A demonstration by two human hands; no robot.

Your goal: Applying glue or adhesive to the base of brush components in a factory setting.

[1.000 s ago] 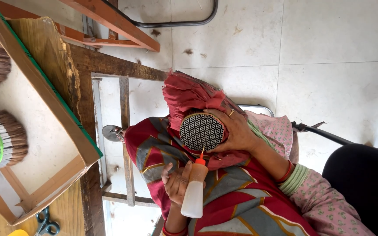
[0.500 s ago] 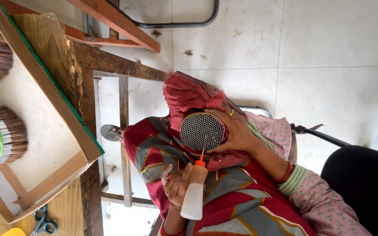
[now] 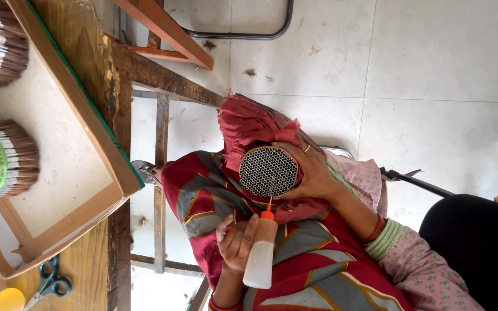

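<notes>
Unmoved, right hand (image 3: 234, 245) tips glue bottle (image 3: 259, 250) against left hand's (image 3: 312, 173) bundle (image 3: 268, 171).

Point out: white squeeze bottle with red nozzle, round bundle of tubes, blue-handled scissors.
white squeeze bottle with red nozzle (image 3: 259, 253), head view, mid body.
round bundle of tubes (image 3: 268, 171), head view, honeycomb end face.
blue-handled scissors (image 3: 52, 280), head view, handle loops.

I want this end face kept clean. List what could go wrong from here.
1. The squeeze bottle in the left hand has its red nozzle at the honeycomb face of the tube bundle. Too hard a squeeze might flood neighbouring tubes.
2. The right hand has a one-sided grip on the bundle, so it could tilt or slip.
3. Drips may land on the patterned red cloth below.
</notes>
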